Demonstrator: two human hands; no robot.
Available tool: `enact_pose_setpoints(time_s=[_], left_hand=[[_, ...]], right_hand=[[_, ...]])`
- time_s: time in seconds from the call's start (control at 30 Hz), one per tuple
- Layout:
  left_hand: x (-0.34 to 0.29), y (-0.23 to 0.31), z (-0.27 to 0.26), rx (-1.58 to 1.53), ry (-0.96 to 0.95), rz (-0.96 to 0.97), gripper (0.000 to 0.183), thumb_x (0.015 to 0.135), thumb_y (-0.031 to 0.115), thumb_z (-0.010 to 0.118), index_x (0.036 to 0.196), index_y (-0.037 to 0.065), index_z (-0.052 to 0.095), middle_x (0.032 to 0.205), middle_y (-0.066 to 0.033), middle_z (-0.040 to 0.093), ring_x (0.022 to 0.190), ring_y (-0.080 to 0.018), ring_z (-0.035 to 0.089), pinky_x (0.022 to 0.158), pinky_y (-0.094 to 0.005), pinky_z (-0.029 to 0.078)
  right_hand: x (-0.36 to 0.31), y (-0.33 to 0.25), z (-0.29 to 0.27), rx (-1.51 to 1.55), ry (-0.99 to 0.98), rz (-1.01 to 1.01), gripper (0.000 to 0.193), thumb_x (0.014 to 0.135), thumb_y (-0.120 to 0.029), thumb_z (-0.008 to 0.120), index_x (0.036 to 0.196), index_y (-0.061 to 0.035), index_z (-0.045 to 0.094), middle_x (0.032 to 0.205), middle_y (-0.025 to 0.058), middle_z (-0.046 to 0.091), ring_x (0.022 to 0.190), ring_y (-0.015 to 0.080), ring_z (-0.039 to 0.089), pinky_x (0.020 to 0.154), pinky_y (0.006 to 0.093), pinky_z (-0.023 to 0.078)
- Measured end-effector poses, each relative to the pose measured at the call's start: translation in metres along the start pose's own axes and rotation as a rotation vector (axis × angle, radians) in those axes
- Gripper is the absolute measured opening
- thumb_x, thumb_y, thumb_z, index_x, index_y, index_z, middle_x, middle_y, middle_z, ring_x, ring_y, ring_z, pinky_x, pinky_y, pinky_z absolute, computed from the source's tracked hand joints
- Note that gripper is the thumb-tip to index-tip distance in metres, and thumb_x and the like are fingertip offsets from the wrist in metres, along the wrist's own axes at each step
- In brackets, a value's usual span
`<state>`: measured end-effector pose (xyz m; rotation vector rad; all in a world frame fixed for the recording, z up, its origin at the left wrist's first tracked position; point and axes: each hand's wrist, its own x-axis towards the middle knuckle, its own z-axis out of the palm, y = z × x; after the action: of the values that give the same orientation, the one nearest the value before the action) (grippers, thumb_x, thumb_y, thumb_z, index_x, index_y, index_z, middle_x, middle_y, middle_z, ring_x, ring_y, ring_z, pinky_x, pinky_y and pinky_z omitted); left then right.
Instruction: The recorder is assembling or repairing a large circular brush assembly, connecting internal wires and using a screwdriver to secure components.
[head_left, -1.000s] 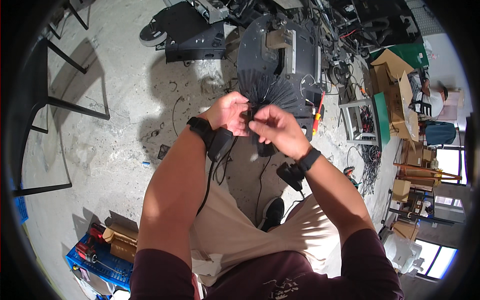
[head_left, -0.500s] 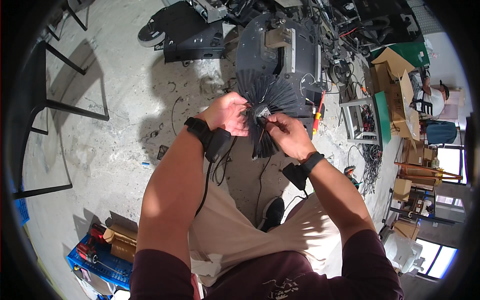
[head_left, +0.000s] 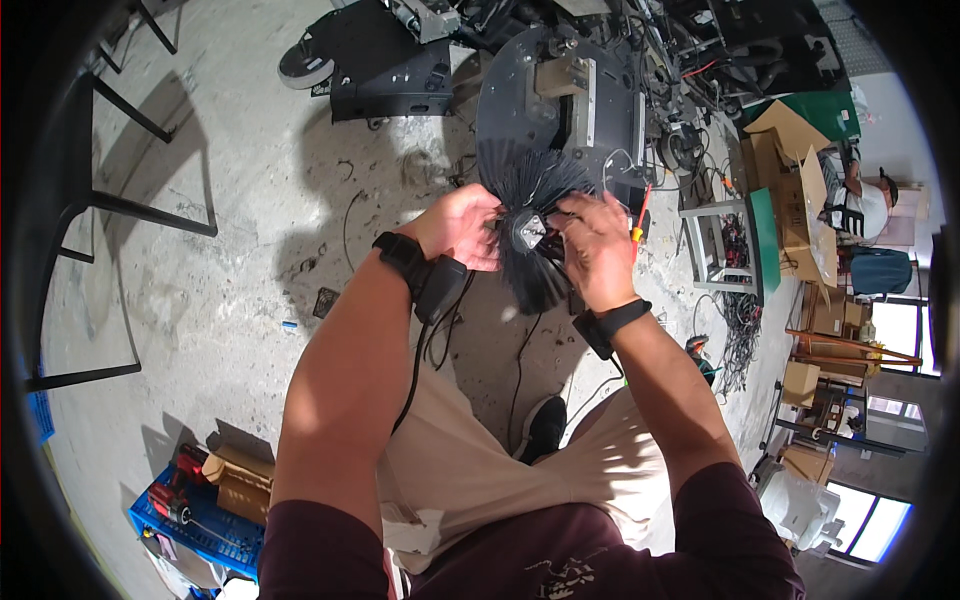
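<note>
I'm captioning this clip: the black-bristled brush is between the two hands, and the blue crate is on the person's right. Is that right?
Not quite: the head view shows the blue crate on the person's left. The black-bristled brush is between the left hand and the right hand.

Workshop, concrete floor (head_left: 240, 300), tangled cables (head_left: 738, 340), probably a drill (head_left: 174, 497)
</note>
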<state>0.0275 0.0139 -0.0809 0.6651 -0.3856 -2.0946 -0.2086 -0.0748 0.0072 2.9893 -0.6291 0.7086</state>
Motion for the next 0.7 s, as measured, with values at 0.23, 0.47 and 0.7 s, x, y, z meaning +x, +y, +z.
enact_pose_setpoints(time_s=[0.23,0.47,0.7], left_hand=[[-0.005,0.000,0.005,-0.009,0.034,0.004,0.050,0.094,0.055,0.057,0.124,0.014,0.061,0.120,-0.0004,0.064,0.109,-0.0218,0.063,0.105,-0.0443,0.048],[0.002,-0.004,-0.005,-0.004,0.029,0.007,0.047,0.094,0.055,0.056,0.121,0.016,0.062,0.117,-0.0019,0.065,0.108,-0.0227,0.063,0.105,-0.0446,0.048],[0.005,-0.003,-0.008,-0.020,0.021,-0.023,0.043,0.094,0.052,0.057,0.117,0.016,0.063,0.112,-0.0009,0.067,0.104,-0.0211,0.064,0.101,-0.0439,0.052]], right_hand=[[-0.004,-0.013,0.012,0.716,-0.048,0.679,0.012,0.100,0.001,0.063,0.107,-0.0031,0.071,0.099,0.0063,0.071,0.094,0.0186,0.068,0.091,0.0310,0.052],[-0.020,-0.017,0.036,0.922,-0.187,0.746,0.016,0.097,-0.003,0.073,0.113,-0.0046,0.070,0.090,0.0027,0.065,0.081,0.0128,0.062,0.076,0.0301,0.051],[-0.011,-0.032,0.024,0.321,-0.206,0.291,0.031,0.090,-0.005,0.074,0.119,-0.0122,0.074,0.099,0.0108,0.067,0.086,0.0338,0.072,0.075,0.0437,0.059]])
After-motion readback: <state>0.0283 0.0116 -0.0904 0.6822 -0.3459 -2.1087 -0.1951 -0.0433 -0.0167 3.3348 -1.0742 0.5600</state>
